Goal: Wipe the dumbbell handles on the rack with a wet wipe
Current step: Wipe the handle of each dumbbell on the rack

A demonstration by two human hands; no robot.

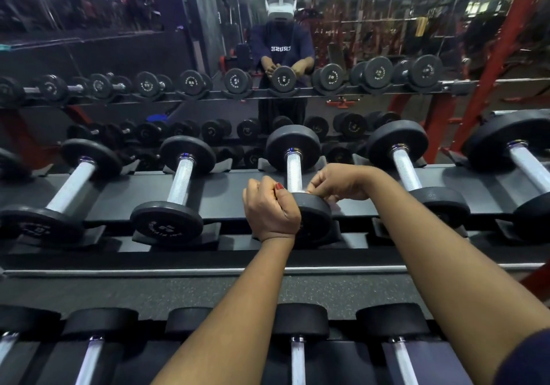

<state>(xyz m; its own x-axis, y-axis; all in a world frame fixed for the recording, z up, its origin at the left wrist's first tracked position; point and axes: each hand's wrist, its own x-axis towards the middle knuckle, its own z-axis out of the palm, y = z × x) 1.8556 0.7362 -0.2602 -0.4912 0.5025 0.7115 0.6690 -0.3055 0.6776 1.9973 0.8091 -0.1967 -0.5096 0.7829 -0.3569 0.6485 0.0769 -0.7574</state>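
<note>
A black dumbbell with a knurled silver handle (pixel 294 170) lies on the top shelf of the rack (pixel 226 182), straight ahead. My left hand (pixel 269 210) is a closed fist at the left of the handle's near end, against the near weight head (pixel 315 218). On the right side of the same spot my right hand (pixel 336 184) is pinched shut. A thin strip of white wet wipe (pixel 301 190) shows between the hands, around the handle's near end. Most of the wipe is hidden by my fingers.
More dumbbells sit on both sides: two to the left (pixel 181 179) (pixel 71 187) and two to the right (pixel 406 169) (pixel 528 167). A lower shelf of dumbbells (pixel 297 355) lies under my forearms. A mirror behind the rack reflects a person wearing a headset. A red frame (pixel 494 57) stands at the right.
</note>
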